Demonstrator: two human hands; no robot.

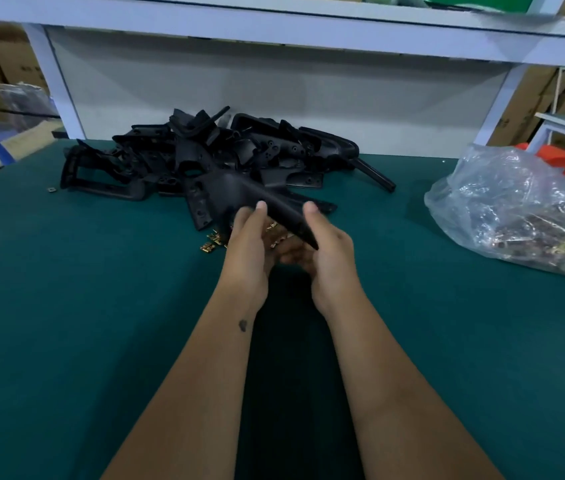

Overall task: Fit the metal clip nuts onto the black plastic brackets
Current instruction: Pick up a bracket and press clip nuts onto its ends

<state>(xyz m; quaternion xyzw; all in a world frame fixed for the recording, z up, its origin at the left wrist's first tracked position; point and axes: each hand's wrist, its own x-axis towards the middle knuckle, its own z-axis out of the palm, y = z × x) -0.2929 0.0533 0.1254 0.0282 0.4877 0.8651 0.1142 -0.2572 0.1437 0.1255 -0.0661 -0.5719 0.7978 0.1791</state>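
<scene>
Both hands — left (248,251), right (326,251) — around black bracket (239,195).

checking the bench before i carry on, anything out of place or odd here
One small metal clip nut lies alone on the green mat, left of the bracket pile, away from the loose clip nuts by the hands. The rest looks like ordinary work clutter.

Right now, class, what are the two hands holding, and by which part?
Both the left hand and right hand hold one black plastic bracket by its narrow, tapered near end; its wider end points toward the pile.
</scene>
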